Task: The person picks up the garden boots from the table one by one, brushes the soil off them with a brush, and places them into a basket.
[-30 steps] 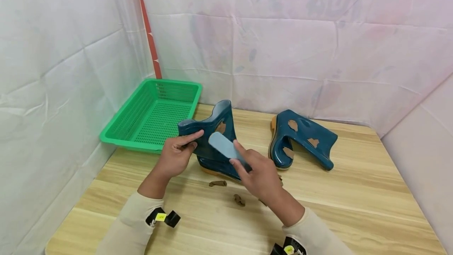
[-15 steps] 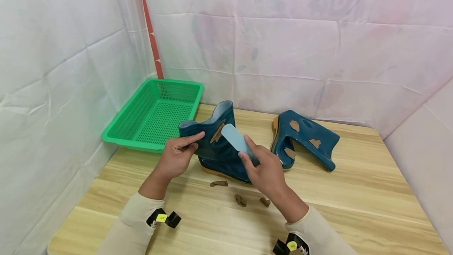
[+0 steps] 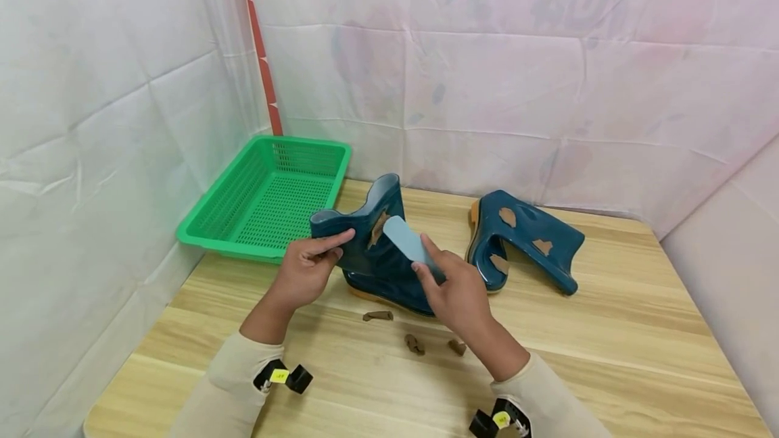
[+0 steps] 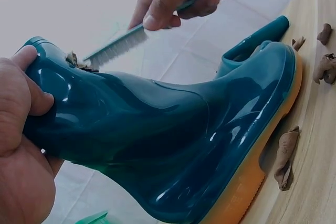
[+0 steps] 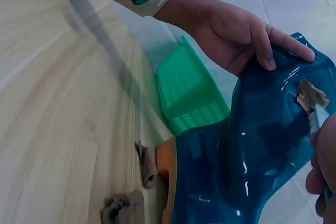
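A dark teal rubber boot (image 3: 362, 259) with an orange sole stands on the table, its opening tilted up to the left. My left hand (image 3: 304, 274) grips the top of its shaft, thumb and index finger over the outer side. In my right hand (image 3: 459, 293) is a scrubbing brush (image 3: 404, 240) with a light blue back. Its white bristles (image 4: 119, 50) reach down to a brown mud patch (image 3: 379, 228) high on the shaft, as the left wrist view shows. From the right wrist, the patch (image 5: 312, 96) sits right at the brush's tip.
Another teal boot (image 3: 529, 232) lies on its side to the right, with several brown patches on it. Behind my left hand stands a green perforated basket (image 3: 209, 243). Brown curled mud pieces (image 3: 414, 344) lie on the wooden table (image 3: 608, 343) in front. White sheeting (image 3: 487, 86) encloses the table.
My right hand has moved the brush to the right, uncovering more of the mud patch, whose outline has altered slightly. My left hand keeps its grip on the boot.
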Demonstrator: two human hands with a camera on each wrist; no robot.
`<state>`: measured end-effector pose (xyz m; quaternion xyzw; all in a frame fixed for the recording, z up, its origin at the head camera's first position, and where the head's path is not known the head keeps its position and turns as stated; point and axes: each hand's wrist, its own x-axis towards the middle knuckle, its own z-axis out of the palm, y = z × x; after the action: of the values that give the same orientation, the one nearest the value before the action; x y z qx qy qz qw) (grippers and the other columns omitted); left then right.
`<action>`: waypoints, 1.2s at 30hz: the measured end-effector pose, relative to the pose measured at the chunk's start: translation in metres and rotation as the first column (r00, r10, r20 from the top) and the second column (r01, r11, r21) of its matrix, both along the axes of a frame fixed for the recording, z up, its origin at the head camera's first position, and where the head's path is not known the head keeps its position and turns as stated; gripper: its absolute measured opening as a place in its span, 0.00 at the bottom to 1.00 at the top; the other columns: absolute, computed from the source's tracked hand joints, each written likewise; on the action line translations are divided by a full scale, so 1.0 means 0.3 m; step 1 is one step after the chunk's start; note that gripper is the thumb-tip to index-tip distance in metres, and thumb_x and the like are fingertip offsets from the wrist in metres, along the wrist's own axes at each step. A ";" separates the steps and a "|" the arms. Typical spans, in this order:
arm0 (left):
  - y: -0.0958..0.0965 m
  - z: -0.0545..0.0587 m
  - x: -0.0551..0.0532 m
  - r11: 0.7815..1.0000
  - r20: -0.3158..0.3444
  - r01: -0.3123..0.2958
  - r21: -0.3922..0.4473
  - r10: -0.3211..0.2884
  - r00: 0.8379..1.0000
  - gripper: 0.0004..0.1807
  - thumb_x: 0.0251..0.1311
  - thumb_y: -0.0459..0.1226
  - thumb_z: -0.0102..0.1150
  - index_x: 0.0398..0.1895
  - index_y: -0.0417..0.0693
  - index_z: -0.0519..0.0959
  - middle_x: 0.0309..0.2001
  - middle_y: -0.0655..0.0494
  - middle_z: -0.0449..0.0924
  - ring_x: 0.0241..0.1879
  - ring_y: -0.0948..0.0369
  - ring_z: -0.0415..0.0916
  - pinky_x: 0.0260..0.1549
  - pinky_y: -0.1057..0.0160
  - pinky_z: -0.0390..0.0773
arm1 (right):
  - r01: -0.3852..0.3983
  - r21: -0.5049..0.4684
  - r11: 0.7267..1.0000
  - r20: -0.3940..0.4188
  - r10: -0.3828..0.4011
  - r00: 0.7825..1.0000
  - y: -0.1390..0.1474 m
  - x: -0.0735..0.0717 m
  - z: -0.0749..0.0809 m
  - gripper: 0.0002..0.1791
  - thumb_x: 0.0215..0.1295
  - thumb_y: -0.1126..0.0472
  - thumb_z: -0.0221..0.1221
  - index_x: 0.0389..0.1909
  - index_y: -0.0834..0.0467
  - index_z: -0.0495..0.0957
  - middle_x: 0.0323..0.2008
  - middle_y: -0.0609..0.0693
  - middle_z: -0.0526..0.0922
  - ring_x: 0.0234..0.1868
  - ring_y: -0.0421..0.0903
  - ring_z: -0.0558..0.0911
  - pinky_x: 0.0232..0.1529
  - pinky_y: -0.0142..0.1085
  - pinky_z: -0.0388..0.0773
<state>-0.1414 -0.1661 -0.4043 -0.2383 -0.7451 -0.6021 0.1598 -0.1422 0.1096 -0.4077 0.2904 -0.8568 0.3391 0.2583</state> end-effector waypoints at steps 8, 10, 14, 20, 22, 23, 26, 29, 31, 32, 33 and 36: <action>0.004 -0.007 -0.003 1.000 -0.011 -0.003 0.020 0.003 1.000 0.19 0.69 0.18 0.50 0.58 0.34 0.81 0.09 0.55 0.52 0.10 0.58 0.43 0.15 0.62 0.58 | -0.199 0.031 0.979 -0.184 0.202 0.962 -0.021 0.021 0.002 0.28 0.78 0.50 0.57 0.72 0.58 0.72 0.37 0.56 0.87 0.19 0.39 0.75 0.18 0.29 0.69; 0.004 -0.008 -0.002 1.000 -0.006 0.001 0.019 -0.001 1.000 0.18 0.69 0.18 0.50 0.57 0.31 0.81 0.08 0.55 0.52 0.09 0.58 0.43 0.15 0.62 0.59 | -0.146 0.045 0.988 -0.160 0.151 0.976 -0.019 0.015 0.001 0.28 0.75 0.53 0.62 0.71 0.59 0.73 0.36 0.55 0.86 0.17 0.37 0.73 0.17 0.29 0.67; 0.007 -0.009 0.001 1.000 0.024 0.005 0.020 -0.006 1.000 0.17 0.70 0.19 0.50 0.58 0.29 0.79 0.08 0.55 0.51 0.10 0.58 0.42 0.15 0.62 0.58 | -0.011 0.037 0.999 -0.064 0.014 0.998 0.000 0.005 0.001 0.32 0.63 0.62 0.72 0.68 0.60 0.76 0.35 0.56 0.87 0.16 0.35 0.69 0.17 0.29 0.62; 0.003 -0.014 -0.004 0.999 -0.004 0.007 0.049 -0.007 1.000 0.25 0.69 0.18 0.50 0.59 0.49 0.83 0.09 0.54 0.51 0.10 0.57 0.42 0.18 0.60 0.59 | -0.120 0.000 0.993 -0.138 0.119 0.983 -0.005 0.019 0.003 0.28 0.73 0.55 0.64 0.69 0.61 0.75 0.35 0.56 0.86 0.19 0.38 0.73 0.18 0.29 0.66; 0.001 -0.014 -0.005 0.998 -0.018 0.011 0.055 -0.010 1.000 0.29 0.69 0.18 0.50 0.58 0.57 0.84 0.09 0.54 0.51 0.10 0.57 0.42 0.17 0.60 0.58 | -0.172 0.017 0.985 -0.170 0.172 0.970 -0.012 0.022 0.003 0.27 0.76 0.52 0.60 0.69 0.62 0.74 0.36 0.56 0.87 0.20 0.39 0.76 0.19 0.29 0.68; 0.000 -0.014 -0.005 0.998 -0.023 0.013 0.055 -0.012 1.000 0.29 0.69 0.18 0.50 0.58 0.59 0.84 0.09 0.54 0.50 0.10 0.57 0.42 0.16 0.60 0.58 | -0.176 0.022 0.984 -0.171 0.177 0.969 -0.016 0.020 0.002 0.27 0.76 0.53 0.60 0.69 0.62 0.75 0.37 0.56 0.87 0.20 0.39 0.76 0.18 0.29 0.69; -0.004 -0.018 -0.004 0.999 -0.019 0.012 0.045 -0.011 1.000 0.25 0.69 0.18 0.50 0.59 0.50 0.84 0.09 0.55 0.50 0.10 0.58 0.42 0.15 0.60 0.58 | -0.102 0.030 0.994 -0.111 0.105 0.988 -0.016 0.010 -0.003 0.28 0.71 0.56 0.66 0.69 0.61 0.75 0.36 0.55 0.87 0.18 0.37 0.73 0.17 0.29 0.66; -0.005 -0.018 -0.001 1.000 -0.008 0.006 0.025 -0.005 1.000 0.20 0.70 0.19 0.50 0.59 0.38 0.82 0.09 0.55 0.51 0.10 0.58 0.43 0.16 0.61 0.59 | 0.004 0.030 1.000 -0.039 -0.003 0.999 -0.008 0.001 -0.010 0.31 0.64 0.61 0.71 0.68 0.59 0.76 0.34 0.55 0.87 0.16 0.36 0.68 0.16 0.30 0.62; -0.003 -0.016 -0.001 1.000 -0.004 0.001 0.018 -0.001 1.000 0.18 0.70 0.19 0.50 0.58 0.34 0.81 0.09 0.55 0.51 0.10 0.59 0.44 0.17 0.62 0.60 | 0.039 0.028 0.999 -0.022 -0.039 0.999 -0.002 0.000 -0.013 0.32 0.63 0.61 0.72 0.69 0.59 0.76 0.34 0.56 0.86 0.17 0.37 0.68 0.16 0.30 0.61; -0.002 -0.015 -0.002 1.000 -0.004 0.002 0.020 -0.001 1.000 0.18 0.70 0.19 0.50 0.58 0.33 0.81 0.10 0.55 0.52 0.10 0.59 0.44 0.18 0.62 0.61 | 0.042 0.025 0.999 -0.029 -0.041 0.999 0.000 0.001 -0.014 0.32 0.63 0.61 0.72 0.69 0.59 0.76 0.34 0.56 0.86 0.17 0.37 0.69 0.16 0.30 0.61; -0.001 -0.014 -0.003 1.000 -0.002 0.000 0.022 0.000 1.000 0.18 0.70 0.19 0.50 0.58 0.32 0.81 0.10 0.55 0.52 0.10 0.59 0.44 0.19 0.62 0.61 | 0.030 0.014 0.999 -0.045 -0.029 0.999 0.001 0.002 -0.015 0.32 0.64 0.61 0.71 0.69 0.59 0.76 0.34 0.57 0.86 0.18 0.38 0.70 0.17 0.30 0.62; 0.001 -0.014 -0.005 1.000 -0.003 -0.003 0.024 0.003 1.000 0.18 0.69 0.18 0.50 0.58 0.31 0.81 0.09 0.55 0.52 0.10 0.59 0.43 0.21 0.62 0.63 | -0.059 -0.028 0.998 -0.130 0.055 0.990 -0.003 0.006 -0.011 0.28 0.71 0.56 0.66 0.68 0.63 0.76 0.33 0.56 0.85 0.19 0.39 0.71 0.18 0.30 0.65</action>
<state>-0.1430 -0.1658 -0.4084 -0.2360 -0.7379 -0.6105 0.1647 -0.1403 0.1085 -0.4109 0.3318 -0.8241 0.3404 0.3081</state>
